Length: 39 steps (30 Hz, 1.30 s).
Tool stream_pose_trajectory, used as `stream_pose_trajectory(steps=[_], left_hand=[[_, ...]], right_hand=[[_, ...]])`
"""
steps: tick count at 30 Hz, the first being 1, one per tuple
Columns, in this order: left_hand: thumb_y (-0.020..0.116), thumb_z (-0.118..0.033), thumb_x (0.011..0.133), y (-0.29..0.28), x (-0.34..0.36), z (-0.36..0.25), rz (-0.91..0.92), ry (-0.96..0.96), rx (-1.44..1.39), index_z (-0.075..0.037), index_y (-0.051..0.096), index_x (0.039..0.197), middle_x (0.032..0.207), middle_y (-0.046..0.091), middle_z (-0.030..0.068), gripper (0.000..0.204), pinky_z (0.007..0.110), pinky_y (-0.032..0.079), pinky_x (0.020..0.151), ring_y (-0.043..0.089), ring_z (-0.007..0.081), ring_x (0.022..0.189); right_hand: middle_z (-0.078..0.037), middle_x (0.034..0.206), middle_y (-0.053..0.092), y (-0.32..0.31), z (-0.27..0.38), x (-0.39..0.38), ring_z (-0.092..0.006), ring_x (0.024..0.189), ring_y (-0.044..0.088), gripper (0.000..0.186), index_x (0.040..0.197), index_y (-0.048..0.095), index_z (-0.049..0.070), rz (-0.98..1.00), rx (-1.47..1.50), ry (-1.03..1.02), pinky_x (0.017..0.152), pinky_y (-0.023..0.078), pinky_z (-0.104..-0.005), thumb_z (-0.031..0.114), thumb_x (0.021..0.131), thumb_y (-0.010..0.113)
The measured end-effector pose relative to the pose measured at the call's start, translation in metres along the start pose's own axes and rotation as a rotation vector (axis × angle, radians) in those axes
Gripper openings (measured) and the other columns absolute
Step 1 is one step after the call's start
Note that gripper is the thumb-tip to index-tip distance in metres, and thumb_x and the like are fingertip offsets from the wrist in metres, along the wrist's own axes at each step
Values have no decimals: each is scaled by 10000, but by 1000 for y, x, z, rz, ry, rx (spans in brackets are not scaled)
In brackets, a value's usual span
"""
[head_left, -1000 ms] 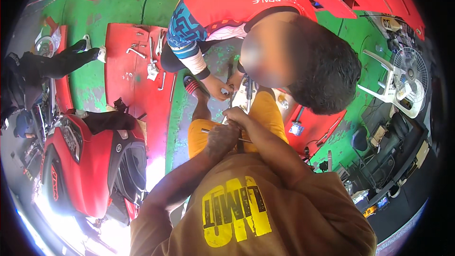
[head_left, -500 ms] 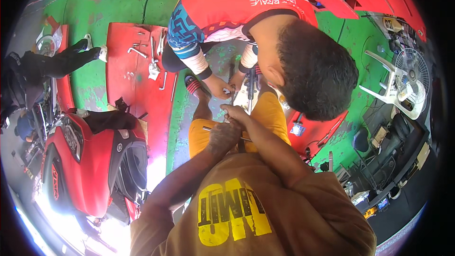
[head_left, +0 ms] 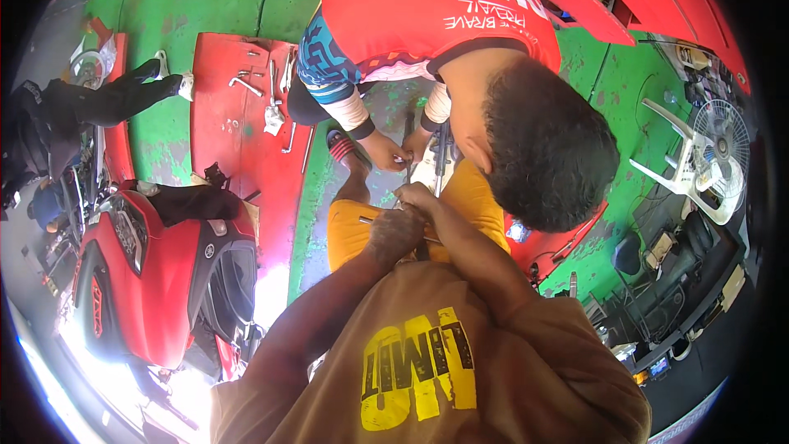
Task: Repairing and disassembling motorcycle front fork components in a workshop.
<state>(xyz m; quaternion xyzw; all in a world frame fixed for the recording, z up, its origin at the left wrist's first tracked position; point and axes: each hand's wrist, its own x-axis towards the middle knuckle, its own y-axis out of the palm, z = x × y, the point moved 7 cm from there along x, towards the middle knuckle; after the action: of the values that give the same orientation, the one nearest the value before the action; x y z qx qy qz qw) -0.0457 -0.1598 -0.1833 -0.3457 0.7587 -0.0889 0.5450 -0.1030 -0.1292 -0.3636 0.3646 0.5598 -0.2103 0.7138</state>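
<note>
My left hand point(head_left: 395, 233) is closed around a thin metal bar point(head_left: 365, 219), whose ends stick out on both sides of the fist. Just beyond it, my right hand point(head_left: 417, 196) is closed too, its fingers curled close to the left fist; what they grip is hidden. Both hands are between my knees, over yellow-orange shorts point(head_left: 349, 234). Facing me, a bent-over person in a red shirt point(head_left: 436, 0) has a left-side hand point(head_left: 386, 152) and another hand point(head_left: 417, 145) close together at a dark upright rod. Beside them stand grey metal tubes point(head_left: 444, 156), partly covered by that person's head.
Left, a red panel point(head_left: 222, 131) bears wrenches and sockets point(head_left: 273, 86). A red motorcycle point(head_left: 152, 279) stands nearer on that side. Another person's dark-trousered legs point(head_left: 111, 103) stretch beyond. Right are a white chair point(head_left: 678, 160), a fan point(head_left: 722, 133) and a cluttered bench point(head_left: 707, 312).
The view has shifted slightly. My hands keep their closed grip in nearly the same place, and the other person's head has dipped a little lower toward me.
</note>
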Motion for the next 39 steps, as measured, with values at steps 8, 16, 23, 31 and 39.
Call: stream_pose_trajectory(steps=[8, 16, 23, 31, 39], left_hand=[[486, -158, 850, 0, 1, 15, -1, -37, -40, 92, 560, 923, 709, 656, 184, 270, 417, 539, 531, 678, 310, 658], [490, -149, 848, 1, 12, 15, 25, -35, -59, 99, 561, 924, 722, 658, 192, 269, 416, 540, 537, 675, 322, 659], [497, -137, 836, 0, 17, 13, 10, 2, -76, 117, 558, 932, 720, 657, 194, 279, 410, 541, 532, 675, 319, 654], [485, -145, 849, 4, 24, 18, 23, -35, -78, 95, 564, 941, 754, 659, 206, 269, 419, 550, 560, 678, 332, 678], [519, -105, 816, -4, 17, 22, 49, -88, -103, 94, 582, 933, 765, 662, 202, 239, 421, 556, 591, 681, 329, 702]], right_hand=[[-138, 606, 552, 8, 25, -32, -259, 455, 532, 155, 684, 546, -32, -19, 39, 143, 429, 422, -396, 111, 734, 512], [-145, 605, 561, -10, 13, 6, -260, 486, 551, 172, 705, 564, -36, -90, -163, 50, 460, 441, -396, 127, 720, 513], [-236, 751, 639, -10, 22, 3, -268, 643, 636, 307, 803, 630, -82, -83, -331, 69, 601, 499, -389, 180, 694, 512], [-264, 800, 643, -18, 18, 33, -325, 764, 660, 339, 827, 633, -86, -154, -540, -23, 695, 509, -398, 191, 687, 496], [-278, 848, 640, -11, 17, 27, -332, 853, 658, 320, 815, 656, -59, -160, -477, 46, 728, 512, -393, 187, 690, 495]])
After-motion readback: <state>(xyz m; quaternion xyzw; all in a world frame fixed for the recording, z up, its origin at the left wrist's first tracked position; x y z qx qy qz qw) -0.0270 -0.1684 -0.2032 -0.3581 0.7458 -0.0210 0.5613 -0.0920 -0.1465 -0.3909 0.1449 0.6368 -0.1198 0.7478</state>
